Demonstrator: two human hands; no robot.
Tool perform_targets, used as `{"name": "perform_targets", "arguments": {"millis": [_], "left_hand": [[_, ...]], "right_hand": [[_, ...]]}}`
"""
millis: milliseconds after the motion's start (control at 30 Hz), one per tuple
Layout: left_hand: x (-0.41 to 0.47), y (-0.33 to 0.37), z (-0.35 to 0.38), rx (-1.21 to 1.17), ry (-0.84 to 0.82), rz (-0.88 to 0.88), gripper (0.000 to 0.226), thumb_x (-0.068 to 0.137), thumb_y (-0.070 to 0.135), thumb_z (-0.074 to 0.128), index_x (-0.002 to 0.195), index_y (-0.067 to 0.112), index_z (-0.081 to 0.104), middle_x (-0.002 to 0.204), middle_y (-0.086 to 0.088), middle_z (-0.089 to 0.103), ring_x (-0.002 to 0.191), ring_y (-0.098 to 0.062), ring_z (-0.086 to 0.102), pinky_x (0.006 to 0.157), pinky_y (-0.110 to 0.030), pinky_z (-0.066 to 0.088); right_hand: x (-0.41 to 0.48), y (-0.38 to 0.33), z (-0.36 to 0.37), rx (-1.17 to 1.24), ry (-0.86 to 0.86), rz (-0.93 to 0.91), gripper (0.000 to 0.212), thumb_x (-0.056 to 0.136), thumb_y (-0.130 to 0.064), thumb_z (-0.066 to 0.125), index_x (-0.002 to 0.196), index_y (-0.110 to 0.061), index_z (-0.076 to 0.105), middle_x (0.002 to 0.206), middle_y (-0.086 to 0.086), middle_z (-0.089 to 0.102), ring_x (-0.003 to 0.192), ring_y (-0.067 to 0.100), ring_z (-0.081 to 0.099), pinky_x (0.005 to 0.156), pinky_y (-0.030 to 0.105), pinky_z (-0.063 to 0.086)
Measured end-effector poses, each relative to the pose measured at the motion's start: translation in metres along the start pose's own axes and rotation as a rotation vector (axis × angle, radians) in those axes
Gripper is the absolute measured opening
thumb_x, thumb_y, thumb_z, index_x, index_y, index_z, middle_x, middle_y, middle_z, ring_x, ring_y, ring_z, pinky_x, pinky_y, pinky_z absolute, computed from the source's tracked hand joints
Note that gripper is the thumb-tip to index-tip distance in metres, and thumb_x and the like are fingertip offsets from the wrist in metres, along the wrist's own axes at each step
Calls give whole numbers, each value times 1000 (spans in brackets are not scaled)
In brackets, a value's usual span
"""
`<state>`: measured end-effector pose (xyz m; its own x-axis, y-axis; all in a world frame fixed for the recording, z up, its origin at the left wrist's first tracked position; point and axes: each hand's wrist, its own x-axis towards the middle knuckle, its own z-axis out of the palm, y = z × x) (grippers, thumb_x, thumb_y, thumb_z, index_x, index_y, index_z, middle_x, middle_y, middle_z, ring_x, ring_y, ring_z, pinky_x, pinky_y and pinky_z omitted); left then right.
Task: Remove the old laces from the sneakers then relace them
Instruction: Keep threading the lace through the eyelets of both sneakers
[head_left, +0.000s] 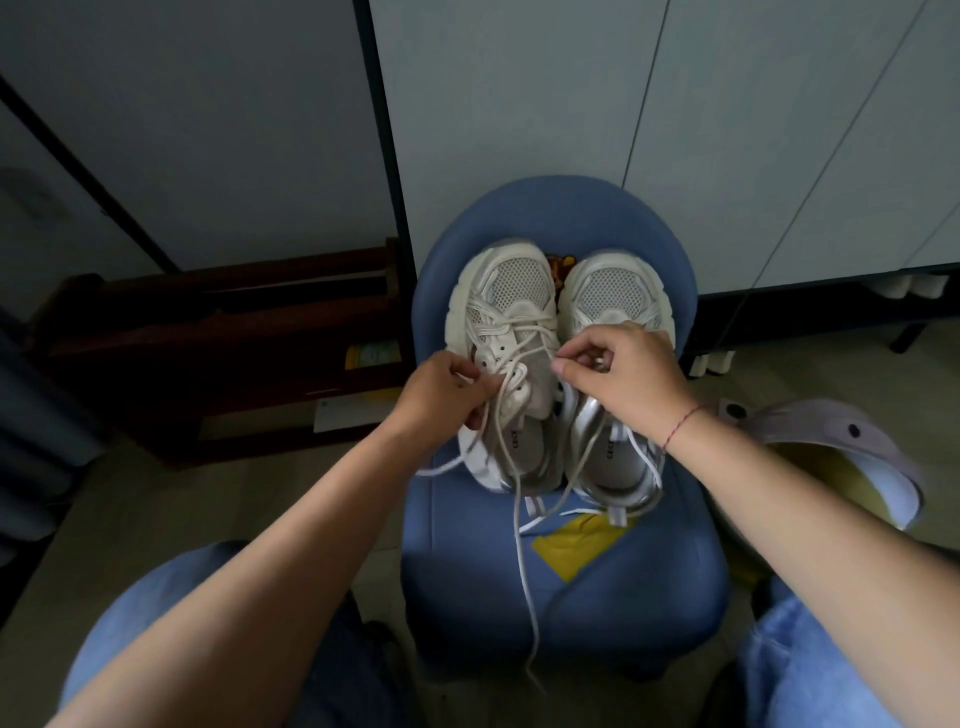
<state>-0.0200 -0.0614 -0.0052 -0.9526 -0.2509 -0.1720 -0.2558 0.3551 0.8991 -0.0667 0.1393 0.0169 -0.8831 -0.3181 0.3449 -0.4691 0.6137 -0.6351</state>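
The laced sneaker (511, 299) sits on a blue chair seat (571, 582). The left hand (441, 389) grips its lace (519, 525); the right hand (623, 374) pinches one strand. Risk: uneven pulling jams the lace in an eyelet and drags the sneaker off.

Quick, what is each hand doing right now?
Left hand: fingers curled round the lace.
Right hand: pinching the lace near the sneaker.

Two sneakers: left sneaker (511, 296) and right sneaker (613, 296). Two hands: left hand (441, 395), right hand (628, 374). One blue chair (519, 218), one yellow sheet (576, 545).
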Motion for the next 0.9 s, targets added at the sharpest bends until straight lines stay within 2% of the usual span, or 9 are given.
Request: {"name": "perform_targets", "arguments": {"millis": [67,200,300,433,567,667,733,800,900], "left_hand": [[-2,1,-5,91,-13,49,15,91,16,69,79,18,60,58,2,61,50,-7,56,63,-28,51],[-5,3,-8,154,-6,76,16,85,20,76,81,21,60,75,6,61,70,-7,56,58,-9,42],[-5,1,-4,118,-9,31,25,80,22,81,82,18,56,79,1,62,74,-13,59,68,-23,49],[-8,5,-1,24,-109,15,16,87,12,73,83,11,58,66,-8,66,58,-16,65,70,-36,56],[-22,20,-9,55,-120,96,14,92,6,64,78,11,63,47,3,55,39,-5,48,51,-23,43],[-32,36,-17,-102,-209,85,17,94,4,62,77,9,64,58,-6,49,45,-6,41,46,-15,35],[-36,41,-21,-144,-275,77,15,94,8,62,81,11,67,70,-10,53,59,-10,44,52,-14,37],[-37,42,-24,-141,-319,79,13,94,10,63,81,10,67,68,-6,54,58,-7,44,52,-13,37],[-33,42,-32,-104,-312,57,11,92,14,65,84,7,69,60,2,54,48,-2,43,50,-12,38]], "right_hand": [[0,-1,0,-13,-4,-9,6,77,-31,75,78,-24,74,67,-6,68,68,9,63,74,30,52],[-1,-4,2,-30,15,-25,5,77,-30,74,79,-25,73,68,-9,67,69,7,62,76,35,53],[-3,-9,4,-28,-7,-42,6,79,-27,73,83,-24,72,67,-14,61,64,-1,54,73,28,48],[-7,-14,7,-52,-3,-91,11,80,-22,72,91,-20,70,71,-19,54,64,-1,51,69,23,46],[-8,-24,5,10,-12,-220,26,82,-13,69,109,-17,66,104,-14,51,70,4,52,77,20,46],[-12,-39,3,96,-184,-313,43,84,-3,64,124,-17,60,127,-7,51,82,-6,53,84,10,43],[-14,-46,5,106,-270,-312,47,83,-2,65,128,-17,58,125,-7,56,94,-10,52,90,5,38],[-12,-45,5,109,-287,-272,44,82,-6,69,124,-16,61,115,-6,62,97,-5,54,87,4,39],[-5,-39,-2,95,-278,-204,19,81,-15,73,100,-17,71,82,-11,60,72,-3,53,65,7,39]]}}
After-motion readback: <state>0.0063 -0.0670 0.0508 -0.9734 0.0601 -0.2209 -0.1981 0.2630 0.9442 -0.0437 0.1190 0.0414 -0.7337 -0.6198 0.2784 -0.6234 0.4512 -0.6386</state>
